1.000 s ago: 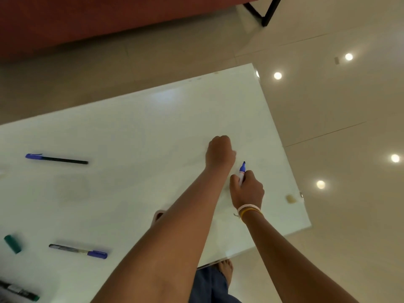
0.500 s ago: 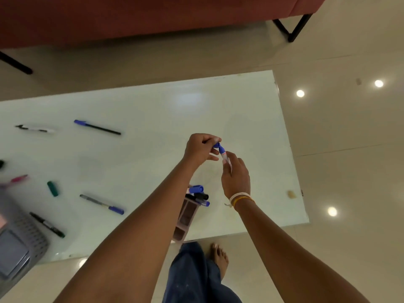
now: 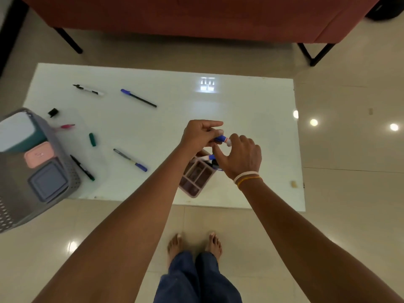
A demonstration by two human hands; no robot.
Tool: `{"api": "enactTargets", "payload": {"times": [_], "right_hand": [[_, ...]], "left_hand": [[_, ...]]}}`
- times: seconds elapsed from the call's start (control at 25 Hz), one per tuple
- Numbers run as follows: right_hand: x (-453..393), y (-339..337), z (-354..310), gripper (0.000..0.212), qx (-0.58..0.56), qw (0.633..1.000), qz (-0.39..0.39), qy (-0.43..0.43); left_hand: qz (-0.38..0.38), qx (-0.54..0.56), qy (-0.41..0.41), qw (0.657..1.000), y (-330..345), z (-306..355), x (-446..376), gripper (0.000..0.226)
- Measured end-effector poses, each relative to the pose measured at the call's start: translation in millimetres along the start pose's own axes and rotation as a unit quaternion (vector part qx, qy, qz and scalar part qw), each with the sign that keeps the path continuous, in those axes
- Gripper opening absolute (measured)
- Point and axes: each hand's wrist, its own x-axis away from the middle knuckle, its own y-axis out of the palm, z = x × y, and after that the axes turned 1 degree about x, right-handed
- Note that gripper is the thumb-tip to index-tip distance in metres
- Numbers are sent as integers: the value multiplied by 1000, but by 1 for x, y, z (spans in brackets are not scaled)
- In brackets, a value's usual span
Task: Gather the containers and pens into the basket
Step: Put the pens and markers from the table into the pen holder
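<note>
My left hand (image 3: pixel 200 134) pinches the blue end of a blue-and-white marker (image 3: pixel 222 139) above the white table (image 3: pixel 251 119). My right hand (image 3: pixel 239 157) curls around the marker's white end. Right below them stands a brown-pink compartment holder (image 3: pixel 196 178) with several pens in it. A grey perforated basket (image 3: pixel 72 171) at the table's left edge holds a white-and-teal container (image 3: pixel 17 130), a pink one (image 3: pixel 38 154) and a grey-blue one (image 3: pixel 49 180). Loose on the table lie a blue-capped black pen (image 3: pixel 138 98), a black-and-white marker (image 3: pixel 88 90), a pink pen (image 3: pixel 66 126) and a grey pen (image 3: pixel 130 160).
A green cap (image 3: pixel 92 139), a black cap (image 3: pixel 53 112) and a black pen (image 3: pixel 82 167) lie near the basket. A red sofa (image 3: pixel 196 16) on black legs stands behind the table. My bare feet (image 3: pixel 194 246) are on the tiled floor at the table's near edge.
The view has swung left and back, bringing the basket and holder into sight. Both hands rose from the table with the marker, and my left hand now pinches its blue end.
</note>
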Motion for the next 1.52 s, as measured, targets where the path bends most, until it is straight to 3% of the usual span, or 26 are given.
{"api": "enactTargets", "payload": {"times": [0.16, 0.32, 0.44, 0.48, 0.52, 0.6, 0.64, 0.72, 0.8, 1.0, 1.16, 1.36, 1.44, 1.52], "right_hand": [[16, -4, -26, 68, 62, 997, -38, 2], [57, 9, -50, 76, 99, 992, -77, -1], [86, 17, -70, 72, -35, 986, -137, 91], [90, 19, -76, 66, -149, 961, -167, 162], [93, 21, -82, 58, -297, 906, -184, 241], [93, 24, -85, 46, -535, 748, -177, 352], [93, 26, -84, 46, -602, 687, -166, 372], [90, 31, -82, 48, -671, 613, -148, 390], [86, 32, -82, 50, -704, 575, -131, 395], [66, 36, -89, 42, -734, 571, -116, 348], [63, 44, -94, 18, -724, 610, -90, 310], [49, 30, -98, 21, -754, 588, -90, 278], [43, 26, -100, 37, -745, 610, -91, 254], [43, 33, -102, 37, -686, 661, -113, 283]], "left_hand": [[22, 10, -98, 995, -21, -19, 34, 32], [-17, -6, -134, 991, -48, -47, 75, 38], [11, 33, -132, 991, -64, -66, 100, 48], [57, 42, -129, 989, -66, -74, 105, 48], [102, 49, -127, 985, -69, -85, 109, 47], [143, 46, -136, 979, -72, -107, 115, 44], [144, 38, -146, 978, -74, -116, 118, 43], [134, 28, -161, 977, -76, -130, 123, 42], [126, 26, -169, 977, -78, -138, 125, 41], [99, -8, -163, 982, -76, -145, 118, 35], [65, -10, -180, 981, -70, -143, 110, 35], [59, -4, -190, 980, -64, -139, 98, 44], [63, -6, -187, 980, -60, -136, 93, 41], [70, -6, -190, 979, -55, -134, 89, 38]]}}
